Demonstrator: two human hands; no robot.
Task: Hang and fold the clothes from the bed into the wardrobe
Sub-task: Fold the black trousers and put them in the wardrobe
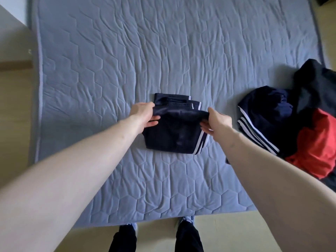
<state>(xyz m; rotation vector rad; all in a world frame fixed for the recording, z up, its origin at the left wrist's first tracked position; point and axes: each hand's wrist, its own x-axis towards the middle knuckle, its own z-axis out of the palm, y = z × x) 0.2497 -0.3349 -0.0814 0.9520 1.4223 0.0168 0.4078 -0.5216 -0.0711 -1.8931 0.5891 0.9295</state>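
Folding step under way. Left hand [143,113] pinching one corner of navy striped trousers [174,131] mid-bed [109,60]; right hand [217,120] pinching the other. Next, probably: lay fold flat. Unfolded pile [291,124] waiting right.

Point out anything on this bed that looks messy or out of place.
The heap of clothes at the bed's right edge lies crumpled, navy, black and red pieces bunched together unfolded. The navy garment held by the left hand and right hand looks neatly folded.
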